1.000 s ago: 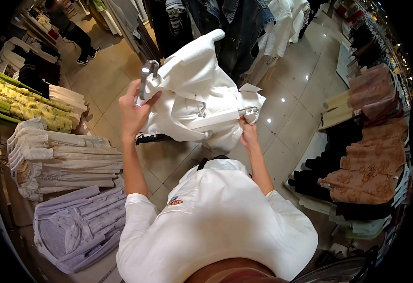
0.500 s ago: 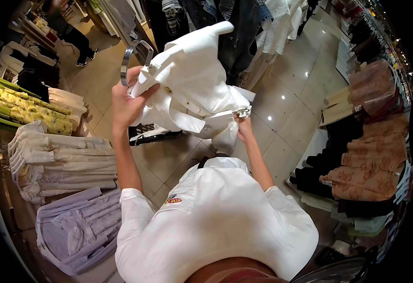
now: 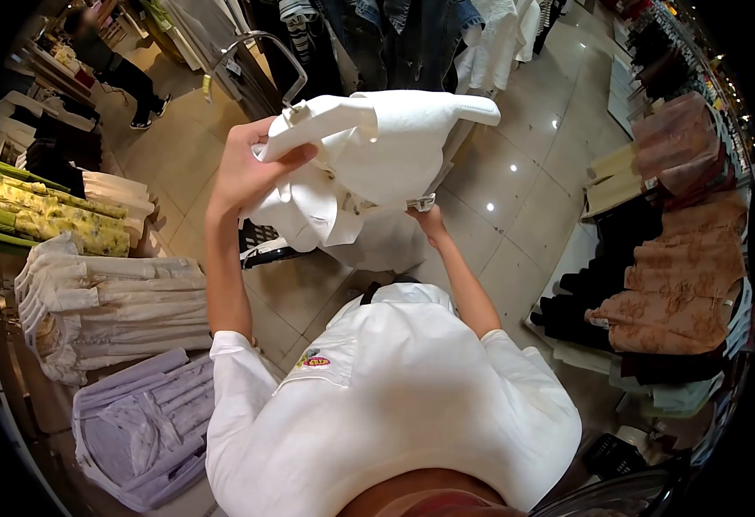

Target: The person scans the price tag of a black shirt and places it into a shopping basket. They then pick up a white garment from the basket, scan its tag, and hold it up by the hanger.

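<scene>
A white garment (image 3: 403,138) with a stiff band along its edge and small metal fittings hangs between my hands; its exact kind does not show. My left hand (image 3: 252,168) is closed round the band, thumb on top, just under a metal hanger's hook (image 3: 287,53). On the other side, my right hand (image 3: 431,222) pinches a silver clip (image 3: 421,203) at the garment's lower right edge. The hanger's bar is mostly hidden by the cloth.
Denim clothes (image 3: 395,43) hang on a rack ahead. Cream tops (image 3: 127,297) and lilac garments (image 3: 149,422) hang at left, brown patterned ones (image 3: 683,280) at right. A person (image 3: 123,73) stands at far left on the tiled floor (image 3: 533,164).
The garment's upper part has swung down and to the right. The hanger's hook has tipped up and away. My right hand has shifted slightly left with the clip.
</scene>
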A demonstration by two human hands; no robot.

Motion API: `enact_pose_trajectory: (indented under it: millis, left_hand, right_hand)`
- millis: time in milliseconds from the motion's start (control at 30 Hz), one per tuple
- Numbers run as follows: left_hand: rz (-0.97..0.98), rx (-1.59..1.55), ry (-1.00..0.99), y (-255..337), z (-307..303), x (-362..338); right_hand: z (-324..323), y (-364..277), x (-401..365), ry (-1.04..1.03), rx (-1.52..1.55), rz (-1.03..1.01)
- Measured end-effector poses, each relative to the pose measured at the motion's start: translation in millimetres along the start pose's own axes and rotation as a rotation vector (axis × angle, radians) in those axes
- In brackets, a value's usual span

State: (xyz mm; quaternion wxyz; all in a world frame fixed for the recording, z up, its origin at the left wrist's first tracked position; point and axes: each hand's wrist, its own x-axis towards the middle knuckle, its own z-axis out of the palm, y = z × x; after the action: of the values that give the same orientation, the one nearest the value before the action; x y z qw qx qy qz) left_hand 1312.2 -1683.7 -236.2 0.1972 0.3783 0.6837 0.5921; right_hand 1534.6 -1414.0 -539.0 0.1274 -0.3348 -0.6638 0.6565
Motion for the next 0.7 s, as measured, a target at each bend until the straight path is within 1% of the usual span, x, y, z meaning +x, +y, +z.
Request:
enact_pose_trajectory:
  millis: [67, 100, 167, 200, 267, 300, 367, 400, 467, 500, 533, 600, 633, 667, 700]
  left_hand:
    - [-0.014, 0.012, -0.027, 6, 2, 4]
    - [-0.012, 0.013, -0.03, 6, 2, 6]
    - [0.012, 0.099, -0.062, 5, 3, 10]
    - [0.013, 0.099, -0.063, 4, 3, 13]
    - [0.053, 0.113, -0.047, 1, 6, 17]
    - [0.056, 0.111, -0.052, -1, 7, 19]
    - [0.045, 0.004, -0.038, -4, 9, 21]
    - [0.049, 0.003, -0.043, -4, 9, 22]
    - [0.031, -0.019, -0.07, -1, 7, 23]
    - [0.033, -0.018, -0.071, 1, 6, 24]
    - [0.015, -0.027, -0.093, 4, 6, 24]
    - [0.003, -0.036, -0.123, 5, 7, 25]
    - [-0.006, -0.077, -0.131, 6, 7, 25]
    - [-0.014, -0.118, -0.137, 6, 7, 26]
    - [-0.011, -0.117, -0.139, 5, 7, 26]
  right_hand:
    - [-3, -9, -3, -0.056, -0.094, 0.053]
    - [-2, -9, -3, -0.053, -0.093, 0.053]
    - [2, -9, -5, 0.194, -0.242, -0.149]
    - [2, -10, -5, 0.195, -0.242, -0.149]
    - [6, -27, -10, 0.639, -0.879, -0.38]
    - [9, -38, -13, 0.645, -0.879, -0.378]
    - [23, -63, -24, 0.375, -0.523, -0.542]
    - [28, -64, -22, 0.382, -0.522, -0.541]
    - [41, -72, -17, 0.253, -0.448, -0.516]
    - [49, -75, -16, 0.287, -0.457, -0.448]
    - [58, -86, -18, 0.293, -0.458, -0.447]
    - [77, -101, -16, 0.451, -0.81, -0.525]
    - [84, -103, -13, 0.475, -0.839, -0.479]
    - [88, -106, -10, 0.48, -0.838, -0.48]
    - [92, -110, -9, 0.5, -0.854, -0.531]
